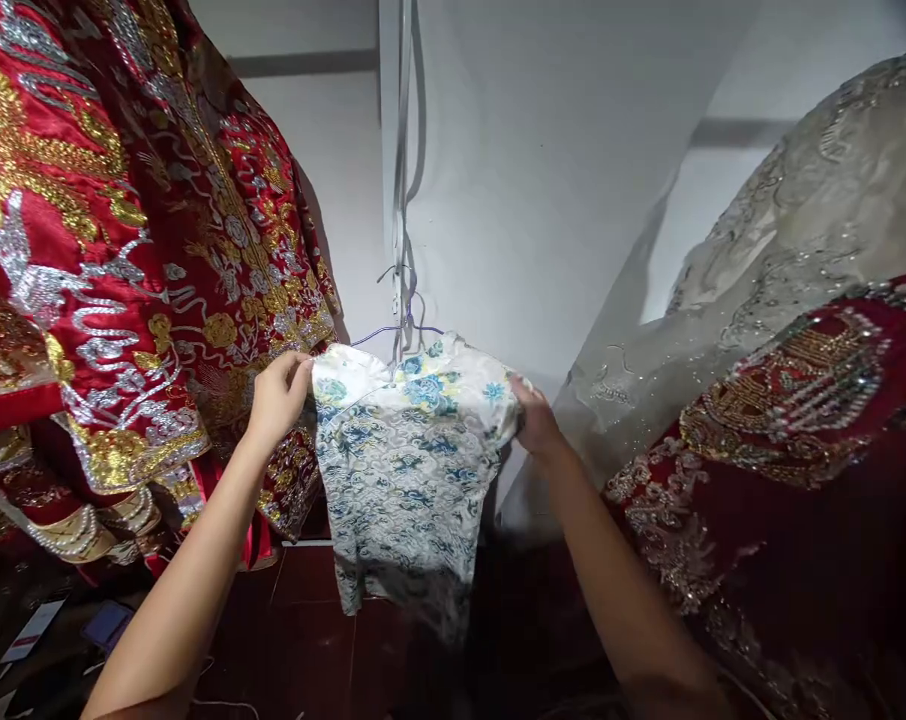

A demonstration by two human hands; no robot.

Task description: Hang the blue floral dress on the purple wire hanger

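A white garment with blue and yellow flowers (408, 460) hangs in front of me on a thin purple hanger (378, 332), just off the wall. My left hand (280, 392) pinches its left shoulder edge between thumb and fingers. At the opposite shoulder, my right hand (537, 415) is closed on the sleeve edge, its fingers partly behind the cloth. The garment's upper part is brightly lit, while its lower hem falls into shadow. The hanger's hook meets a cluster of wires and a vertical metal strip (402, 150) above.
Red jackets with gold and silver embroidery (228, 230) hang close on the left. A pale beaded gown (790, 220) and a dark red beaded dress (783, 400) crowd the right. Decorated shoes (85, 530) and a phone (34, 630) lie low at left, above dark floor tiles (310, 640).
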